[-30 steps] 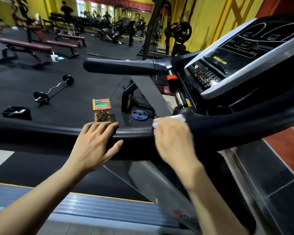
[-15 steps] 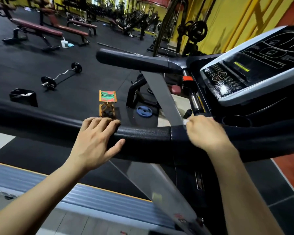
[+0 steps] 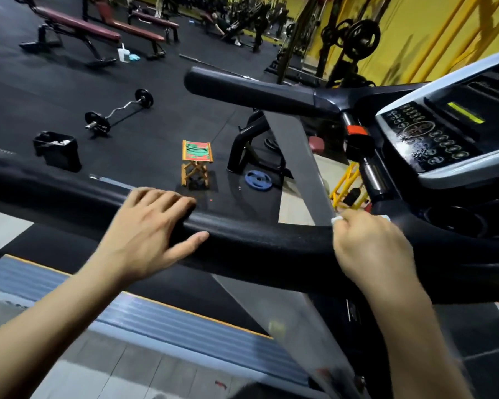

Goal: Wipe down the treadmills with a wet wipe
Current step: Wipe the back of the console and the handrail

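Gym, black floor (image 3: 162,133) | benches (image 3: 78,27) | barbell (image 3: 118,109) | stool (image 3: 197,164)

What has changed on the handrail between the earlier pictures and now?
The right hand slid the wet wipe rightward along the handrail, away from the left hand and toward the console end, its fingers curling round the wipe. The left hand stayed resting on the rail, and the wipe stayed in the same hand.
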Demonstrator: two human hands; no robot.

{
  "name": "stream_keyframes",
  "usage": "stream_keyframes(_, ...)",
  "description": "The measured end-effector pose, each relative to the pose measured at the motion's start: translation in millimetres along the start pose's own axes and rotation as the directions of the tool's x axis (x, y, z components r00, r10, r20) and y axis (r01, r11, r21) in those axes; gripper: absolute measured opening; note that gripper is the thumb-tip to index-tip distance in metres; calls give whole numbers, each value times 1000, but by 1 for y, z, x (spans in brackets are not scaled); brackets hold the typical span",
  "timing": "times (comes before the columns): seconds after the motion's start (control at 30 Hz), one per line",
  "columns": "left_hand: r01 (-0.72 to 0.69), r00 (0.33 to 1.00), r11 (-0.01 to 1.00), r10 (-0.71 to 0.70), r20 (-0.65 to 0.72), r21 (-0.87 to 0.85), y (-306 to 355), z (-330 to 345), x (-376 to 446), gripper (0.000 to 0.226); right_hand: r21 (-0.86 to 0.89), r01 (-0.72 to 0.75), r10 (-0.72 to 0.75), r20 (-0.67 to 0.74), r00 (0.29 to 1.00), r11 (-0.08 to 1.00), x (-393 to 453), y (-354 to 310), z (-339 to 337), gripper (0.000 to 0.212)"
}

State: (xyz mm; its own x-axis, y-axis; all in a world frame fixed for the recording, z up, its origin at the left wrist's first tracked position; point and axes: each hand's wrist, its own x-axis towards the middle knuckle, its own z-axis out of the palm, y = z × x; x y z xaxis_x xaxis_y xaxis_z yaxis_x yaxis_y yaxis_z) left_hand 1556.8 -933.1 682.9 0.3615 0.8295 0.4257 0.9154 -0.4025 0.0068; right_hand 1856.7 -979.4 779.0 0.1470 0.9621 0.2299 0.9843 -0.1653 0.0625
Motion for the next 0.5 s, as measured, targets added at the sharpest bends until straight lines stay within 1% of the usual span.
stream_keyframes(0.07,8,1000,1000,-8,0,15,-22,-1,-4,64,83,37,-30,-80,996,996,-6,-31,18,34)
stream_keyframes(0.13,-2,1000,1000,2,2,8,-33,-2,-6,63,150,48,-33,-97,995,988,-7,-72,35,34)
stream_keyframes(0.2,-22,1000,1000,22,3,1,-37,0,-7,63,221,121,-87,-157,984,968,-8,-113,52,31)
stream_keyframes(0.23,-30,1000,1000,30,-3,-8,-38,2,-6,62,272,158,-102,-210,972,949,-9,-132,56,31)
stream_keyframes(0.3,-41,999,999,40,-28,-19,-39,4,-6,62,338,236,-136,-294,946,911,-12,-154,66,27)
stream_keyframes(0.37,-44,997,999,42,-63,-31,-38,5,-6,62,362,290,-158,-351,923,886,-18,-154,70,23)
stream_keyframes(0.43,-39,997,998,36,-72,-43,-37,5,-6,62,357,310,-157,-399,904,881,-23,-134,69,23)
stream_keyframes(0.5,-36,997,998,32,-64,-52,-38,4,-7,63,312,227,-64,-458,887,923,-29,-104,65,24)
